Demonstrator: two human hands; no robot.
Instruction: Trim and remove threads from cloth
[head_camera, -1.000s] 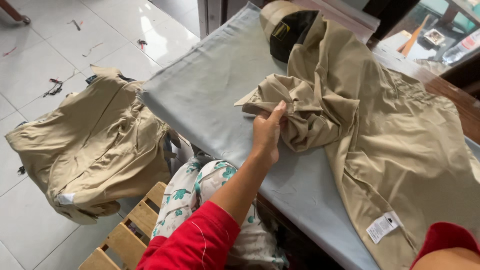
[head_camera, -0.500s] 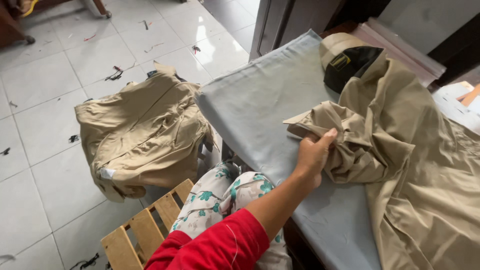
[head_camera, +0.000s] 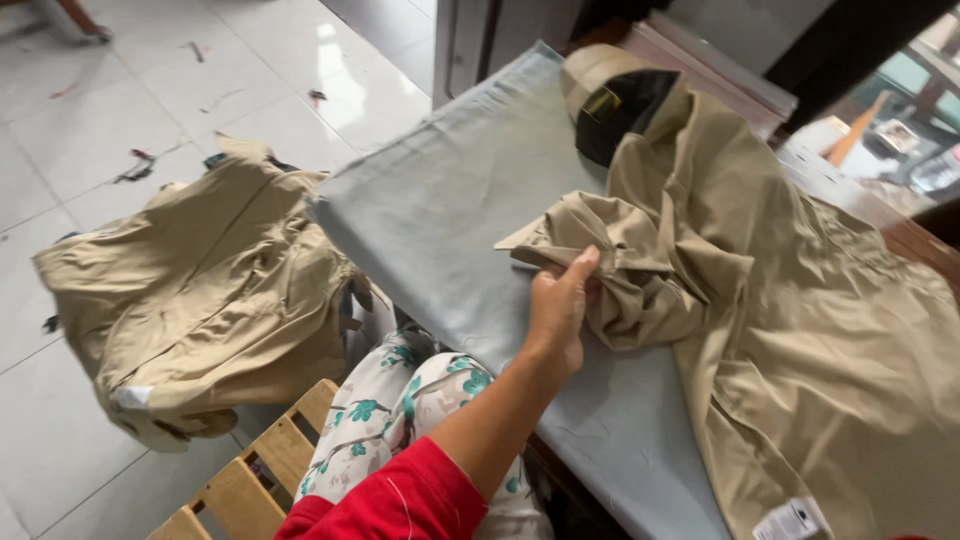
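Observation:
A crumpled khaki garment (head_camera: 800, 330) lies over the right part of a grey padded board (head_camera: 450, 210). My left hand (head_camera: 560, 310), on a red-sleeved arm, is shut on a bunched fold of that garment near the board's middle, thumb pointing up. A white label (head_camera: 790, 520) shows on the garment's lower edge. My right hand is out of view.
A dark rounded object with a tan top (head_camera: 620, 110) sits at the board's far end. A heap of khaki clothing (head_camera: 200, 290) rests to the left over the tiled floor (head_camera: 250, 70). A wooden slatted seat (head_camera: 250, 480) and my floral-trousered knees (head_camera: 400, 400) are below.
The view swung left and then partly back. My left hand has kept its hold on the bunched khaki fold at about the same spot on the board.

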